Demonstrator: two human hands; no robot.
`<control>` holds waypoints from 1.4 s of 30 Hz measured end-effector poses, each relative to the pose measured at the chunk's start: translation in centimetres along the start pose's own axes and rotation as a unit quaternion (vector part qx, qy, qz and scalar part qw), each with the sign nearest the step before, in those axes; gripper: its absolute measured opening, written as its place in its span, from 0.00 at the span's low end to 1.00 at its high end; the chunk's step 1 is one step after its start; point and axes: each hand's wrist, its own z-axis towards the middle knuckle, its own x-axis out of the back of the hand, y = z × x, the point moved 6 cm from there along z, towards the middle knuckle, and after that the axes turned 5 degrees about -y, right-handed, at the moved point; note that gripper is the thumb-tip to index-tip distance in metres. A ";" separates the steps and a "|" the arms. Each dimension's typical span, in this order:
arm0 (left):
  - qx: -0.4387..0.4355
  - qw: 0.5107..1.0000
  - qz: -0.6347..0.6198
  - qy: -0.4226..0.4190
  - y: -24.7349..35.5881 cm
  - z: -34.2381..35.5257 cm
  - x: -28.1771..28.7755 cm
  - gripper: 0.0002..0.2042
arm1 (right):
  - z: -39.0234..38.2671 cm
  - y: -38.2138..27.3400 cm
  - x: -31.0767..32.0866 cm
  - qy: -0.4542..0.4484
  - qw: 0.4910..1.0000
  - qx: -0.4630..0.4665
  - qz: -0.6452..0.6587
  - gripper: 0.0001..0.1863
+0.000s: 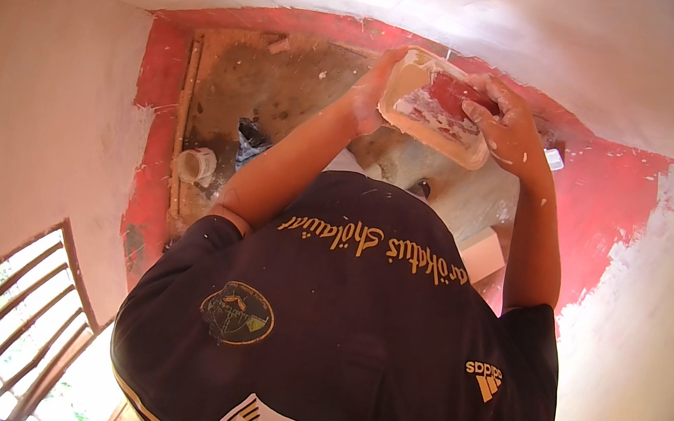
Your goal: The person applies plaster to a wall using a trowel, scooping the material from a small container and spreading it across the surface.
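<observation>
Out in front of my chest, my left hand (366, 98) grips the left side of a pale rectangular plastic tub (434, 135), its fingers partly hidden behind the rim. The tub is tilted, and whitish paste smears its inside. My right hand (507, 127) is closed at the tub's right side, on a flat red scraper (454, 96) lying over the tub's opening. Part of the scraper is hidden by my fingers. White specks of paste dot my right hand and wrist.
A white bucket (196, 165) stands on the brown, stained floor (244, 74) at the left, near a dark plastic bag (250, 142). A small white object (553, 159) is by the right wall. White coating partly covers the red wall (604, 211). A barred window (22, 309) is lower left.
</observation>
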 end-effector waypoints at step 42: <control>0.035 0.997 0.064 0.036 -0.7 12.5 -13.0 0.29 | 0.0 3.8 15.6 -0.081 0.985 0.035 -0.145 0.23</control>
